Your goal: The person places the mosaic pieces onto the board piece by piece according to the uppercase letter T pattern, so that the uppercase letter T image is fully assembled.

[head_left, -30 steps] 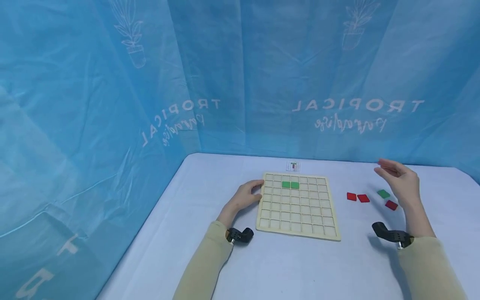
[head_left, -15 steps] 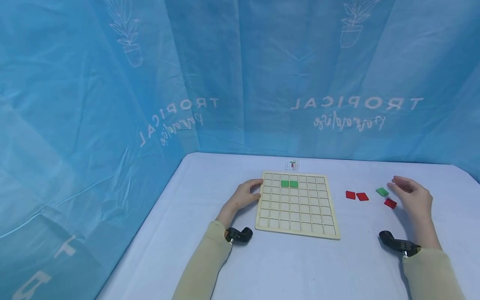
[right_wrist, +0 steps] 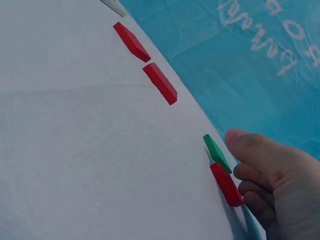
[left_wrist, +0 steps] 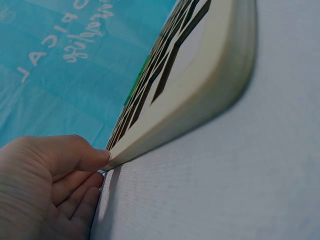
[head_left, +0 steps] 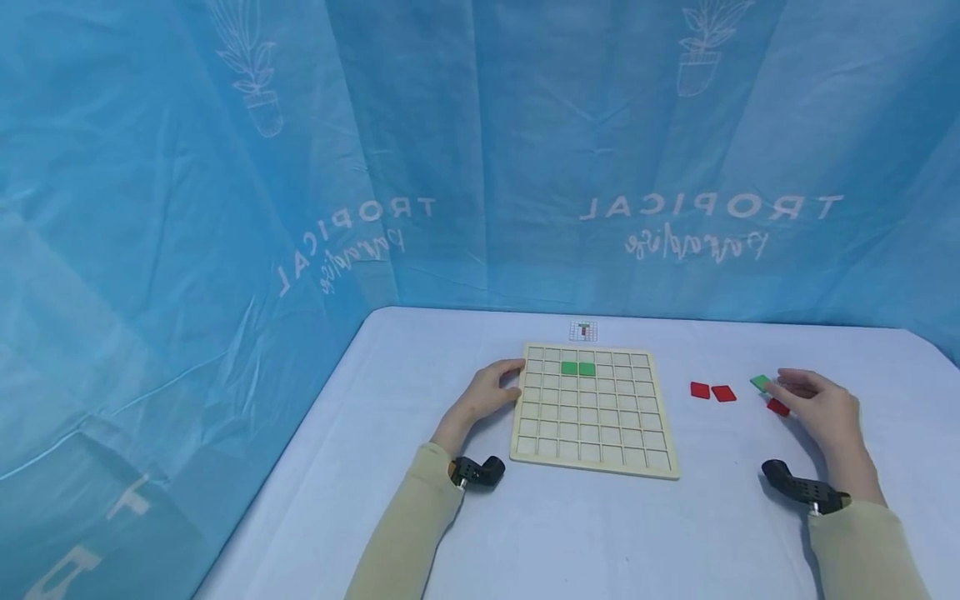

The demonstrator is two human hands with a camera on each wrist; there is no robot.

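Observation:
My left hand (head_left: 491, 392) rests against the left edge of a pale wooden grid board (head_left: 592, 473), its thumb and forefinger touching the rim. In the left wrist view, the thumb tip meets the board's rim (left_wrist: 220, 85). Two green tiles (head_left: 570, 367) sit side by side in the board's second row. On the right, my right hand (head_left: 821, 408) is low over a loose green tile (right_wrist: 217, 154), its thumb tip at the tile. A red tile (right_wrist: 227, 185) lies close beside it, partly hidden by the hand in the head view.
Two more red tiles (head_left: 723, 393) lie between the board and my right hand. Behind the board is a small printed grid card (head_left: 583, 331) with a T pattern. A blue printed curtain (head_left: 540, 167) stands along the table's back and left.
My right hand has come down from the air, first swinging right, then in to the loose green tile. The left hand and the board have stayed in place.

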